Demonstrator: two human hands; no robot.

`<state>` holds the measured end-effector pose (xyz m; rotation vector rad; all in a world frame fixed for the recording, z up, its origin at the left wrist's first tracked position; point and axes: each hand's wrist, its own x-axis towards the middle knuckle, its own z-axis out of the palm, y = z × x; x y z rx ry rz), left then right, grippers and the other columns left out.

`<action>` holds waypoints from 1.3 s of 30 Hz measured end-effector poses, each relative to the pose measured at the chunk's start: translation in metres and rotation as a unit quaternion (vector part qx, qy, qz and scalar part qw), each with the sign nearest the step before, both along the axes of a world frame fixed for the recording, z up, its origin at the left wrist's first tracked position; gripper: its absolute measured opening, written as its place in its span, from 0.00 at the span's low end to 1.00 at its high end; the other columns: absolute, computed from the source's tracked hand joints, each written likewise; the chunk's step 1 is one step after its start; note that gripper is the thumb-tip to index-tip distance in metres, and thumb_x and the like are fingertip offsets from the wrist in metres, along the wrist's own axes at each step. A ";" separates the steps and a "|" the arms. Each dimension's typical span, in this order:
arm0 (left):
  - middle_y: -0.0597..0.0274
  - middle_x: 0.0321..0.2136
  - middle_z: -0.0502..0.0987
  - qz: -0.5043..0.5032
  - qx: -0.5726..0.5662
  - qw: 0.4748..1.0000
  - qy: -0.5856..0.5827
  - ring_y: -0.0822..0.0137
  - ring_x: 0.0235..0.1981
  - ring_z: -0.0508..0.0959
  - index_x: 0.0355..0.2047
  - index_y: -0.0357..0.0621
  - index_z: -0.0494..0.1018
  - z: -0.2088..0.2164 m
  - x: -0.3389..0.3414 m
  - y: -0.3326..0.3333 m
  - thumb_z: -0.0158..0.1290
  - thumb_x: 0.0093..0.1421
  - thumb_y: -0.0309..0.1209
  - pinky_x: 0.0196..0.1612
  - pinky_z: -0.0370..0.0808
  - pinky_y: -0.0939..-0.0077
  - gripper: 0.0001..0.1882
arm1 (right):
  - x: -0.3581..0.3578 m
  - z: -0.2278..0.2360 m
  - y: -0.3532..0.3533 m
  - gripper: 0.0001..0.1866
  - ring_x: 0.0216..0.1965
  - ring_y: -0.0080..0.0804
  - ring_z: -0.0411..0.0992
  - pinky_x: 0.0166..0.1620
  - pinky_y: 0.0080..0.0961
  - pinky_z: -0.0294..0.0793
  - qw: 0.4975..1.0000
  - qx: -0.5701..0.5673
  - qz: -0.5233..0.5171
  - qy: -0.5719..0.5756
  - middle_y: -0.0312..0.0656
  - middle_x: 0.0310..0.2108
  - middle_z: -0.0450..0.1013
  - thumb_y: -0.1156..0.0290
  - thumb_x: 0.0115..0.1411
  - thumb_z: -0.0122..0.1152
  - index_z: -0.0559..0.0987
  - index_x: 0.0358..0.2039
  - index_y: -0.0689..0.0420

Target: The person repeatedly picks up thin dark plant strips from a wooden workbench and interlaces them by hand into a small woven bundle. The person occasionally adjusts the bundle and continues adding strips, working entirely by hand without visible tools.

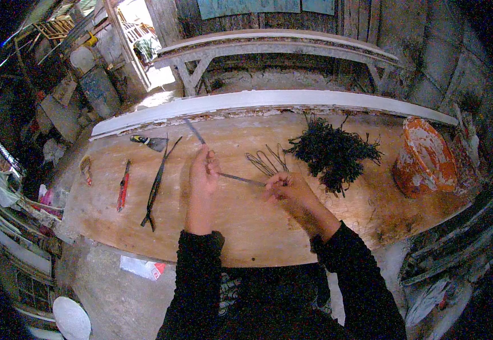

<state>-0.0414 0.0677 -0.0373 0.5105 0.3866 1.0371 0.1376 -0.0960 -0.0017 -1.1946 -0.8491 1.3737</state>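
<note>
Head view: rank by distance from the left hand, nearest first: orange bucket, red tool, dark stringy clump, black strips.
From the left hand:
1. Black strips: just to its left, on the table.
2. Red tool: farther left, past the strips.
3. Dark stringy clump: to its right, beyond the other hand.
4. Orange bucket: far right end of the table.

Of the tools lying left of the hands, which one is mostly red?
The slim tool, lying just left of the long black strips. The scraper instead has a black-and-yellow handle and a broad blade.
</note>
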 end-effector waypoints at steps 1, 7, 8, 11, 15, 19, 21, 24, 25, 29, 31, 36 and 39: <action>0.71 0.15 0.63 -0.041 -0.010 0.999 -0.003 0.81 0.09 0.58 0.23 0.49 0.61 0.003 0.001 -0.001 0.45 0.53 0.34 0.09 0.53 0.90 0.07 | 0.010 -0.011 0.004 0.03 0.23 0.22 0.67 0.25 0.14 0.66 1.000 0.021 -0.006 0.008 0.38 0.21 0.69 0.76 0.48 0.53 0.70 0.26 0.59; 0.72 0.14 0.62 -0.141 0.035 0.984 0.108 0.82 0.07 0.54 0.22 0.49 0.60 0.023 0.013 -0.023 0.47 0.53 0.35 0.07 0.49 0.90 0.08 | 0.058 -0.020 0.023 0.04 0.20 0.21 0.66 0.25 0.14 0.66 0.994 0.089 -0.045 -0.038 0.36 0.20 0.67 0.75 0.47 0.55 0.70 0.25 0.59; 0.72 0.14 0.62 -0.151 0.047 0.980 0.125 0.82 0.07 0.54 0.22 0.49 0.60 0.024 0.017 -0.027 0.47 0.52 0.35 0.07 0.49 0.90 0.09 | 0.063 -0.023 0.025 0.05 0.20 0.21 0.65 0.25 0.14 0.67 0.992 0.094 -0.056 -0.056 0.36 0.19 0.67 0.74 0.47 0.55 0.70 0.25 0.59; 0.73 0.14 0.62 -0.175 0.077 0.964 0.182 0.82 0.07 0.54 0.21 0.50 0.60 0.024 0.029 -0.039 0.48 0.51 0.35 0.07 0.49 0.89 0.09 | 0.060 -0.019 0.022 0.04 0.21 0.20 0.65 0.25 0.14 0.66 0.989 0.104 -0.067 0.083 0.35 0.20 0.67 0.73 0.49 0.54 0.69 0.25 0.58; 0.73 0.14 0.62 -0.239 0.090 0.944 0.209 0.81 0.08 0.55 0.21 0.50 0.62 0.024 0.039 -0.048 0.49 0.51 0.35 0.09 0.51 0.89 0.08 | 0.054 -0.017 0.020 0.04 0.22 0.20 0.65 0.25 0.15 0.66 0.966 0.147 -0.082 0.195 0.34 0.21 0.67 0.72 0.50 0.52 0.69 0.24 0.57; 0.76 0.14 0.62 -0.224 0.116 0.936 0.244 0.81 0.12 0.59 0.22 0.51 0.66 0.029 0.046 -0.062 0.50 0.50 0.35 0.14 0.55 0.89 0.06 | 0.049 -0.010 0.016 0.02 0.25 0.20 0.66 0.30 0.16 0.66 0.964 0.166 -0.100 0.180 0.33 0.22 0.67 0.73 0.50 0.52 0.69 0.24 0.56; 0.77 0.14 0.62 -0.251 0.089 0.928 0.262 0.81 0.15 0.61 0.23 0.51 0.66 0.027 0.048 -0.062 0.50 0.50 0.35 0.15 0.56 0.90 0.06 | 0.047 -0.007 0.015 0.02 0.25 0.20 0.66 0.31 0.17 0.66 0.968 0.170 -0.114 0.146 0.33 0.23 0.68 0.73 0.50 0.53 0.70 0.23 0.55; 0.74 0.13 0.62 -0.263 0.104 0.917 0.283 0.83 0.11 0.58 0.24 0.49 0.65 0.030 0.051 -0.069 0.48 0.52 0.36 0.09 0.51 0.92 0.07 | 0.045 -0.006 0.013 0.03 0.26 0.19 0.66 0.33 0.17 0.65 0.969 0.184 -0.117 0.112 0.33 0.25 0.69 0.73 0.49 0.54 0.70 0.22 0.55; 0.72 0.13 0.62 -0.262 0.118 0.913 0.289 0.83 0.09 0.56 0.25 0.48 0.64 0.032 0.053 -0.072 0.46 0.53 0.36 0.06 0.48 0.93 0.07 | 0.045 -0.006 0.013 0.03 0.26 0.19 0.66 0.33 0.17 0.65 0.970 0.190 -0.112 0.103 0.33 0.25 0.69 0.73 0.48 0.54 0.70 0.21 0.55; 0.72 0.14 0.62 -0.253 0.125 0.905 0.319 0.83 0.11 0.58 0.25 0.48 0.65 0.020 0.055 -0.069 0.48 0.52 0.37 0.09 0.51 0.91 0.07 | 0.033 0.011 0.004 0.03 0.26 0.19 0.66 0.33 0.17 0.65 0.968 0.177 -0.109 0.143 0.32 0.25 0.68 0.73 0.47 0.55 0.70 0.21 0.55; 0.74 0.14 0.63 -0.275 0.124 0.903 0.305 0.81 0.16 0.62 0.24 0.49 0.66 0.024 0.055 -0.070 0.50 0.50 0.36 0.15 0.57 0.89 0.07 | 0.032 0.013 0.003 0.03 0.26 0.19 0.66 0.33 0.17 0.65 0.967 0.170 -0.111 0.152 0.32 0.24 0.68 0.73 0.47 0.55 0.70 0.21 0.55; 0.74 0.15 0.63 -0.277 0.101 0.909 0.294 0.81 0.16 0.63 0.23 0.48 0.65 0.026 0.058 -0.075 0.50 0.50 0.35 0.15 0.58 0.88 0.07 | 0.031 0.012 0.002 0.04 0.25 0.19 0.65 0.32 0.16 0.65 0.961 0.167 -0.126 0.179 0.32 0.22 0.67 0.74 0.47 0.56 0.70 0.20 0.55; 0.72 0.16 0.64 -0.262 0.105 0.910 0.303 0.82 0.13 0.61 0.26 0.49 0.66 0.022 0.060 -0.076 0.47 0.52 0.34 0.10 0.53 0.91 0.05 | 0.029 0.013 0.003 0.04 0.24 0.19 0.64 0.31 0.15 0.64 0.961 0.165 -0.125 0.185 0.32 0.21 0.67 0.74 0.47 0.55 0.69 0.20 0.56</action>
